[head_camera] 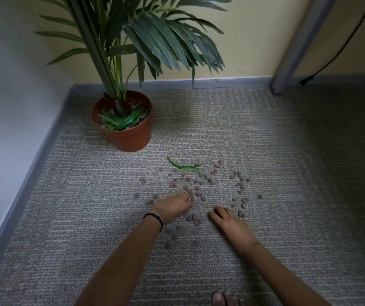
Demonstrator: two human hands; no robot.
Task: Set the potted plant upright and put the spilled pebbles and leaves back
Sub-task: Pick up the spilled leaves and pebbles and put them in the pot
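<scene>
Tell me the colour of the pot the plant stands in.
Terracotta orange-brown, the pot shows best in the head view, upright in the corner.

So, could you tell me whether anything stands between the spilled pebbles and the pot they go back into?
Nothing visible does. Bare carpet runs from the pebbles to the upright pot; one loose leaf lies flat near that path, hardly an obstacle.
</scene>
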